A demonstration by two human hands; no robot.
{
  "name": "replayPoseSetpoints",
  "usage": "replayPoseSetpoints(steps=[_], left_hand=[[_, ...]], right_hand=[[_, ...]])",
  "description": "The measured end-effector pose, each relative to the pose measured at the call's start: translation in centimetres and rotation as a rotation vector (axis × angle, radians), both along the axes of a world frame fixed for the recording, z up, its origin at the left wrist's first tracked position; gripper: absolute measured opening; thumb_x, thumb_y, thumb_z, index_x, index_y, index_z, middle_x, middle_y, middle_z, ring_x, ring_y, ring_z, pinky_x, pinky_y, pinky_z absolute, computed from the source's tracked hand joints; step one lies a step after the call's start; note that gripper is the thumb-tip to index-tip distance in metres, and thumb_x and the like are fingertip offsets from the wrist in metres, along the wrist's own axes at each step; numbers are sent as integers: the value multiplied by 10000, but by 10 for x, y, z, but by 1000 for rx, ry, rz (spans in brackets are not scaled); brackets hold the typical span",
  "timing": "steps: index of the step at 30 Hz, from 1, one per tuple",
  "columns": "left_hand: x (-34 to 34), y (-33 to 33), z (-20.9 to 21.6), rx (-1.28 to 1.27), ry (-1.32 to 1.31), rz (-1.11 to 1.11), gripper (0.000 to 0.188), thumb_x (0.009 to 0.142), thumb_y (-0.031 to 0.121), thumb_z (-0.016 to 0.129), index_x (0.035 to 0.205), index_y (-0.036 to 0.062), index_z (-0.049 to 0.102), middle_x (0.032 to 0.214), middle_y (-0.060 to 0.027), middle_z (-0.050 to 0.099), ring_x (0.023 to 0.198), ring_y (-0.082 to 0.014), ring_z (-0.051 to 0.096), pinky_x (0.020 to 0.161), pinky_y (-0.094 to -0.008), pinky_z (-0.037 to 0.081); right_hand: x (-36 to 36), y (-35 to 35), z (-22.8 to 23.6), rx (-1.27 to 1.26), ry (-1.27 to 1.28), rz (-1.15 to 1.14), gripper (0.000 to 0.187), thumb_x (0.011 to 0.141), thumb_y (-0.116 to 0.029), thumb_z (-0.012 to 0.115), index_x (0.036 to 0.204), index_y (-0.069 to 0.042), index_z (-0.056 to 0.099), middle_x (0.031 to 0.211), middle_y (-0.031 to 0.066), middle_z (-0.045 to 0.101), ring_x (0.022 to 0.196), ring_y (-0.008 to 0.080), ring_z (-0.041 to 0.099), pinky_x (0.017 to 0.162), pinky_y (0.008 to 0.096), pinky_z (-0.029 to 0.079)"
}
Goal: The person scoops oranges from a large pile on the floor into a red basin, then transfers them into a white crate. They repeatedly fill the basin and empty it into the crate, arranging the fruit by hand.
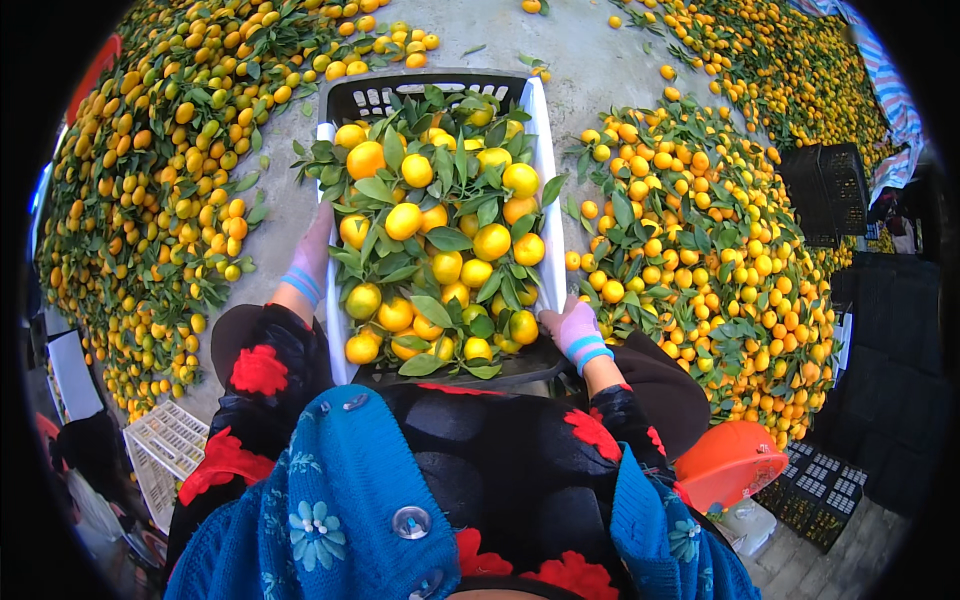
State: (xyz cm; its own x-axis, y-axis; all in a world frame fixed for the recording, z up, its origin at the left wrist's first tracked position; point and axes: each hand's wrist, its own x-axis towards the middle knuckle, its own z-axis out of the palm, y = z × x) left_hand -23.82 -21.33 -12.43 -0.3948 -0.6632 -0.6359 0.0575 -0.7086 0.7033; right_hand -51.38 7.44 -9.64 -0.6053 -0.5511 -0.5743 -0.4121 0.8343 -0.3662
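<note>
A black plastic crate (345, 97) with white lining (546, 170) along its sides sits in front of me. It is heaped with small orange citrus fruits (403, 221), like mandarins, with green leaves (448, 239) among them. My left hand (314, 248), in a pale pink glove with a blue-striped cuff, holds the crate's left side from outside; its fingertips are partly hidden. Gloved the same way, my right hand (576, 328) grips the near right part of the crate, its fingers closed at the edge.
Large piles of mandarins with leaves lie on the concrete floor to the left (160, 190) and right (690, 240). Stacked black crates (825, 190) stand at right, with another dark crate (815, 490) nearer. An orange plastic tub (728, 462) and a cream-coloured crate (165, 440) flank me.
</note>
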Motion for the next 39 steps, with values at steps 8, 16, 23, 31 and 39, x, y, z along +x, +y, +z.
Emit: replayPoseSetpoints(steps=[8,16,23,31,39], left_hand=[[-93,1,7,-216,1,-387,647,972,545,412,1333,16,507,1219,-118,612,1032,-209,628,897,-319,495],[-147,3,12,-656,-480,-490,684,963,516,430,1386,-22,428,1346,-231,522,1253,-312,510,1048,-361,370],[-146,4,3,-791,-501,-414,571,986,404,449,1395,6,424,1357,-245,504,1290,-356,466,1060,-364,360],[-147,3,10,-713,-517,-456,519,968,401,456,1361,63,472,1278,-245,552,1190,-416,515,997,-419,412],[-147,5,-9,-822,-484,-434,483,983,385,440,1338,61,485,1197,-279,578,1150,-438,533,961,-433,431]], right_hand=[[-11,50,6,-73,-53,-386,431,714,-226,667,1023,72,637,831,203,694,762,309,686,733,371,526],[-29,21,57,-519,601,-31,430,793,-120,647,1166,79,567,1168,271,598,1089,425,567,956,458,441],[-9,-155,-15,-584,453,625,394,856,-251,581,1203,-64,581,1201,120,611,1179,306,530,1040,476,331],[-106,-246,12,44,115,436,577,932,-503,315,1339,-137,497,1297,219,540,1169,404,524,1011,410,391],[-71,-148,1,-353,318,502,521,869,-491,556,1181,-79,622,1097,170,658,1108,358,570,912,507,427]])
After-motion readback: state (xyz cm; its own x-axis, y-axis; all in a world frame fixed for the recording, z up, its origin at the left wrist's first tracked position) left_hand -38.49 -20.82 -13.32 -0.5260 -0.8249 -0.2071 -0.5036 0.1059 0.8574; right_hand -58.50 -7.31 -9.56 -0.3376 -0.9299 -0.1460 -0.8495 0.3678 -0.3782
